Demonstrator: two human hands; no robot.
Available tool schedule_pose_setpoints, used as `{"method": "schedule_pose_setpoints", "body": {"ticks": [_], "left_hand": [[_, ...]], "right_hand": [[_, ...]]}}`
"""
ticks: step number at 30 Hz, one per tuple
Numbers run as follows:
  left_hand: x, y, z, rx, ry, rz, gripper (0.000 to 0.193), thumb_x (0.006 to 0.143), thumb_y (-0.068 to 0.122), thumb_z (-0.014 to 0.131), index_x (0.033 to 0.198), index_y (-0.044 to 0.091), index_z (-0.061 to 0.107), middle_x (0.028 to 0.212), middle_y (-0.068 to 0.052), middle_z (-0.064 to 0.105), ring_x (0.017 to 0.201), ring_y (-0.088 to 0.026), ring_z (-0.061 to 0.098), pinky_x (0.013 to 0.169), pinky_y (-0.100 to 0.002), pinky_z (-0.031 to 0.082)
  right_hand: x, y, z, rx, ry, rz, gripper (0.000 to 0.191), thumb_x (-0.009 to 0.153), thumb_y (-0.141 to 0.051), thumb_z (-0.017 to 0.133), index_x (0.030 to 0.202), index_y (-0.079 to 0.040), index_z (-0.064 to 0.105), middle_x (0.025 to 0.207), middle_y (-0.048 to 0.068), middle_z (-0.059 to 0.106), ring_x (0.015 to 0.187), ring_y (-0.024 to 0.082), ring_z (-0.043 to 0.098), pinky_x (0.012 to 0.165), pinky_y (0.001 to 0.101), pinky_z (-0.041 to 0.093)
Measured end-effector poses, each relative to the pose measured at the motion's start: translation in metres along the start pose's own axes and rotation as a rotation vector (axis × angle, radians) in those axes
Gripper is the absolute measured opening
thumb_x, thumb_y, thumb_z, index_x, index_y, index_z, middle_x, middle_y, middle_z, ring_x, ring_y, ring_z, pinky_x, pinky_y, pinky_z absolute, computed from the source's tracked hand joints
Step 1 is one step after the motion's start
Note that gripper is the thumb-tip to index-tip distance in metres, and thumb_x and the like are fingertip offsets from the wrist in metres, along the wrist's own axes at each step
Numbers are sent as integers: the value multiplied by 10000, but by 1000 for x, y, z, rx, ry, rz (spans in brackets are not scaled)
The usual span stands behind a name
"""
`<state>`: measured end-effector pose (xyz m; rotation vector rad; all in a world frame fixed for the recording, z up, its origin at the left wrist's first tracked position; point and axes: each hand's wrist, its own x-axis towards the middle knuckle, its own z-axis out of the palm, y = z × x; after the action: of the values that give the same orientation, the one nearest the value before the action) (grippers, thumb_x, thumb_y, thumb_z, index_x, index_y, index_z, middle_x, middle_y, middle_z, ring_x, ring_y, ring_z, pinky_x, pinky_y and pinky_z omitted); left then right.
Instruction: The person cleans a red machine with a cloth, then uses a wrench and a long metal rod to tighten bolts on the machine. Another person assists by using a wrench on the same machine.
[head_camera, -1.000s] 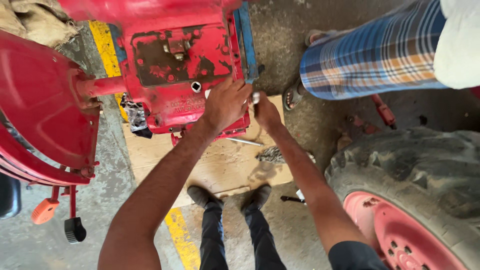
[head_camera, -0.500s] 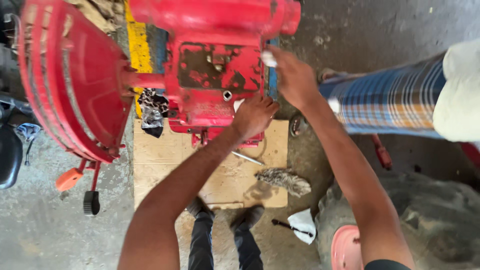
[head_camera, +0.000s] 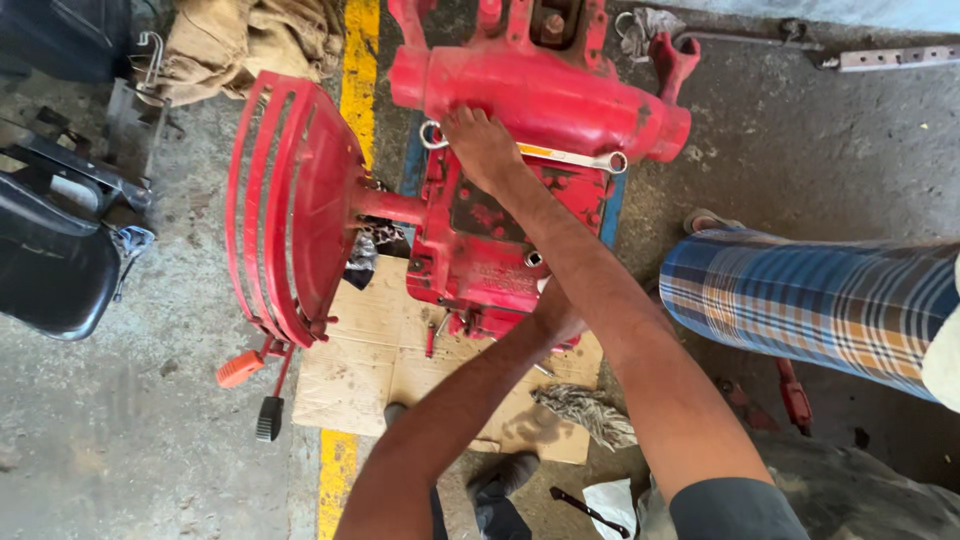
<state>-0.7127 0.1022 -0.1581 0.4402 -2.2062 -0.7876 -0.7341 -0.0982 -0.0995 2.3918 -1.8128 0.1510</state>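
The right hand (head_camera: 482, 148) lies palm-down on a long silvery ring spanner (head_camera: 560, 157), fingers curled over it, pressing it against the red cast-metal machine housing (head_camera: 480, 250) just below the housing's red cylindrical tube (head_camera: 545, 100). The spanner's ends stick out either side of the hand. The left hand (head_camera: 556, 318) is pushed against the housing's lower edge; the right forearm covers its fingers, so I cannot tell their grip. A red slatted fender (head_camera: 285, 205) stands to the left. Flat brown cardboard (head_camera: 370, 370) lies underneath, a grey rag (head_camera: 590, 412) on it. Another person's checked blue cloth (head_camera: 810, 300) sits at right.
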Motion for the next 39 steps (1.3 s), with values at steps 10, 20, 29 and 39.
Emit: {"method": "schedule_pose_setpoints", "body": {"ticks": [10,20,29,39], "left_hand": [[6,12,-2,-60,130,10,425,764,74,685,1188,48,669,1227,-151,678,1146,-346,647,931,-440,555],[3,25,22,214,4,-25,322,775,142,800,1035,70,625,1044,-132,622,950,-320,601,809,-413,543],[1,27,25,324,-66,-37,274,825,92,787,1040,71,618,1027,-85,614,959,-288,597,827,-400,547],[5,30,23,352,-84,-40,287,826,90,790,1055,76,618,1042,-83,622,963,-283,603,803,-403,554]], "right_hand": [[-74,40,6,664,216,190,212,939,-144,716,1138,-75,693,1009,95,694,927,260,694,790,391,562],[-387,81,104,1399,-154,1312,308,1028,-403,522,982,-140,676,750,-5,658,612,106,590,472,274,436],[-399,64,99,1999,43,1160,201,998,-295,683,998,-94,676,845,61,721,738,133,680,615,266,541],[-385,64,96,1774,117,977,174,1003,-218,695,1016,-49,656,866,50,690,783,137,687,722,349,647]]}}
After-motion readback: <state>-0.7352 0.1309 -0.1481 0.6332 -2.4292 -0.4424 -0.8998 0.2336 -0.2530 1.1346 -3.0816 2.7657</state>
